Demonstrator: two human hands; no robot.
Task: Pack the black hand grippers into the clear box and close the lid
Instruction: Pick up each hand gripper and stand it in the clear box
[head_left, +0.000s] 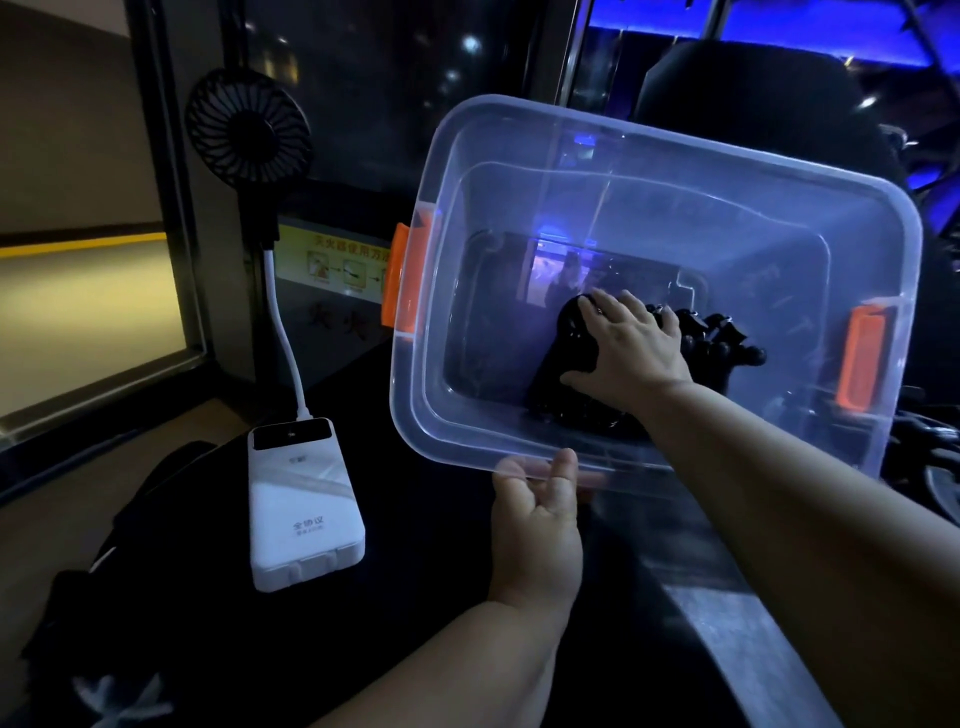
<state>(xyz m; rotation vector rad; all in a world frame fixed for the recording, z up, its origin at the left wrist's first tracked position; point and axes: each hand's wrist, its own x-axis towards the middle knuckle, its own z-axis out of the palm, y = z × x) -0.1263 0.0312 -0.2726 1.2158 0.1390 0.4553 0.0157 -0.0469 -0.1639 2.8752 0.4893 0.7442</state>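
Right hand (631, 345) lies spread flat on the grippers (569, 343), which sit directly beneath it on the box (675, 144) floor, heap running left-right. Left hand (537, 519) props the near rim; I cannot tell whether it pinches. No lid in view.
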